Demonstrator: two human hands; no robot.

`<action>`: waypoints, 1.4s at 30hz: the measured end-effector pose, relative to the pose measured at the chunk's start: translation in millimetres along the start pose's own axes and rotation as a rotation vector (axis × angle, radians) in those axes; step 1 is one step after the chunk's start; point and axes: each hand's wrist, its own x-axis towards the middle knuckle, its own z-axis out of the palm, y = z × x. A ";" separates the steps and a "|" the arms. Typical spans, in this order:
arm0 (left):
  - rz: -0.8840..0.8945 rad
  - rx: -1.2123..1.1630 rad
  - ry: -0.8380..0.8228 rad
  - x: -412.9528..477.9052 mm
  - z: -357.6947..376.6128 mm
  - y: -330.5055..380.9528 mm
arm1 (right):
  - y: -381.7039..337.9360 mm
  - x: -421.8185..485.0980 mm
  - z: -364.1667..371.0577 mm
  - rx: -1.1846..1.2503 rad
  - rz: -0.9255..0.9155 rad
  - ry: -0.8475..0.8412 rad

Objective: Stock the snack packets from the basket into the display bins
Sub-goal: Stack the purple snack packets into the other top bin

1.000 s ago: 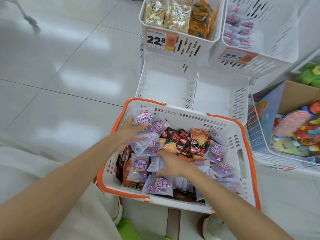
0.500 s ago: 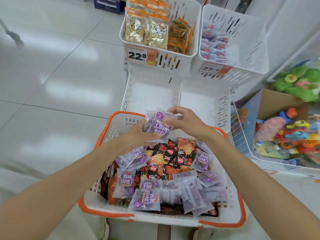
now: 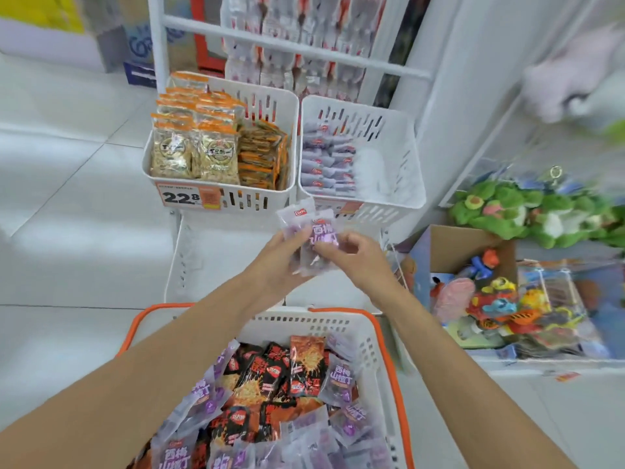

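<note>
Both hands, left hand (image 3: 275,262) and right hand (image 3: 351,255), fingers curled around purple snack packets (image 3: 313,236) above the basket (image 3: 368,336), below the display bins (image 3: 362,198).

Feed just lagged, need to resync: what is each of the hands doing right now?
Left hand: holds a small bunch of purple snack packets.
Right hand: pinches the same packets from the other side.

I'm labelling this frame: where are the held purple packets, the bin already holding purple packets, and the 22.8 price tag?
held purple packets (image 3: 321,231), head view, printed front.
upper right bin (image 3: 400,148), head view, inner right wall.
price tag (image 3: 176,198), head view, black digits.
</note>
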 end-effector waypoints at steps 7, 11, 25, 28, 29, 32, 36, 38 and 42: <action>0.049 0.268 -0.179 56.3 21.9 36.4 | -14.6 40.1 -49.0 -0.009 0.022 -0.115; 0.115 0.505 -0.256 93.3 35.2 60.9 | -31.0 77.4 -94.7 0.086 -0.010 -0.163; 0.176 1.977 -0.212 202.4 26.3 79.4 | 4.8 194.7 -159.1 -0.816 -0.290 -0.073; 0.138 2.009 -0.207 204.7 14.3 66.2 | 31.1 202.0 -147.3 -0.841 -0.227 -0.235; 0.150 2.012 -0.201 204.8 13.1 65.4 | 29.5 202.7 -146.0 -0.815 -0.142 -0.306; 0.156 2.011 -0.193 207.6 9.7 64.6 | 16.7 206.7 -143.7 -0.604 0.239 -0.517; 0.166 2.009 -0.194 205.3 10.3 65.2 | 18.5 214.3 -135.3 -0.645 0.180 -0.595; 0.175 1.996 -0.192 204.9 10.2 65.2 | 22.4 217.6 -136.8 -0.575 0.159 -0.556; 0.180 1.973 -0.189 206.1 9.8 63.9 | 28.3 217.8 -139.6 -0.652 -0.013 -0.486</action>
